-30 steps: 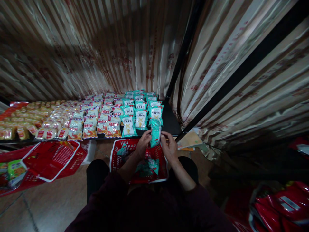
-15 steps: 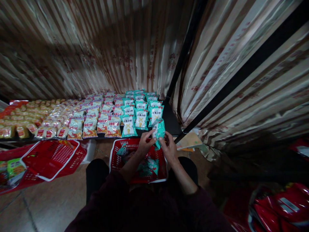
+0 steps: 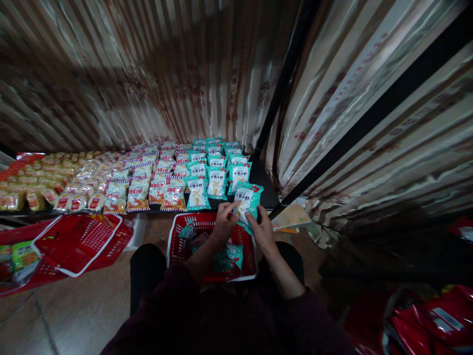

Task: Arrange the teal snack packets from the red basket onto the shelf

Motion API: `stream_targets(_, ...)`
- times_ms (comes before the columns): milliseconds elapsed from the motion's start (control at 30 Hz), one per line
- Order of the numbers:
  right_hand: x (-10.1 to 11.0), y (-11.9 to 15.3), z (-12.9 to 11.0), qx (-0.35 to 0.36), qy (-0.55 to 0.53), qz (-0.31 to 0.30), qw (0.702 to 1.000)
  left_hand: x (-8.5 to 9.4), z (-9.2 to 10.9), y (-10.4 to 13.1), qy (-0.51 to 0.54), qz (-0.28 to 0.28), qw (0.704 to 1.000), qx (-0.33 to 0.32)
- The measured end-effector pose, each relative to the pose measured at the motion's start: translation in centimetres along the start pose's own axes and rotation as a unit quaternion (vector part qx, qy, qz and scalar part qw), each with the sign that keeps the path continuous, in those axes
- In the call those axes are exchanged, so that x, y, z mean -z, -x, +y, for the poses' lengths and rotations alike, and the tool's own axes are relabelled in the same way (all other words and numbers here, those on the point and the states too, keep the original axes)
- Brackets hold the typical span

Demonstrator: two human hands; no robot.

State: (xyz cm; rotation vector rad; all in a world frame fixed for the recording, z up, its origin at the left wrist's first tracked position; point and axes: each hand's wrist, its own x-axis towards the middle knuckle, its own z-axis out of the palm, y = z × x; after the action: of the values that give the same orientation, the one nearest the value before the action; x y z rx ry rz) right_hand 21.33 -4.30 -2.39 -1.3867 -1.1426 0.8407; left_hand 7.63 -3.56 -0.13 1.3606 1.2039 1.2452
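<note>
Between my two hands is a teal and white snack bag (image 3: 247, 198), its printed front facing up, at the front edge of the black shelf (image 3: 264, 180). My left hand (image 3: 225, 219) pinches its left side. On the lower right side, my right hand (image 3: 261, 226) grips it with the thumb across the front. Just beyond stand rows of matching teal snack bags (image 3: 217, 182), leaning back on the shelf. Under my forearms a red basket (image 3: 173, 244) with a white rim holds several more teal bags (image 3: 234, 254), partly hidden by my left arm.
Left of the teal rows are red and white snack bags (image 3: 173, 193) and small round wrapped snacks (image 3: 76, 199). A second red basket (image 3: 83, 241) lies at the left. Black metal posts (image 3: 332, 153) slant up at the right, and shiny red packages (image 3: 436, 320) lie lower right.
The held bag has turned so its printed front shows fully and flatter. My right hand has shifted slightly to the right with it.
</note>
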Motion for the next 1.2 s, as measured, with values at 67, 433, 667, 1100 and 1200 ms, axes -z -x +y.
stream_targets(67,0.3,-0.3,0.6,0.011,0.001,-0.002,1.000,-0.1,-0.4,-0.1,0.009,0.005,1.000,0.007)
stream_targets(433,1.3,-1.2,1.2,-0.047,-0.066,-0.003,0.997,-1.7,-2.1,-0.9,0.097,-0.018,0.986,0.137)
stream_targets(667,2.0,-1.5,1.7,-0.029,-0.013,-0.006,0.999,-2.7,-3.0,-1.3,0.062,0.013,0.990,0.123)
stream_targets(1100,1.6,-2.2,1.6,-0.006,0.011,-0.035,0.999,-2.8,-3.0,-1.6,-0.002,0.041,0.996,0.080)
stream_targets(1200,1.3,-2.4,1.1,-0.004,0.023,-0.022,0.999,-2.9,-2.9,-1.8,-0.026,0.045,0.997,0.055)
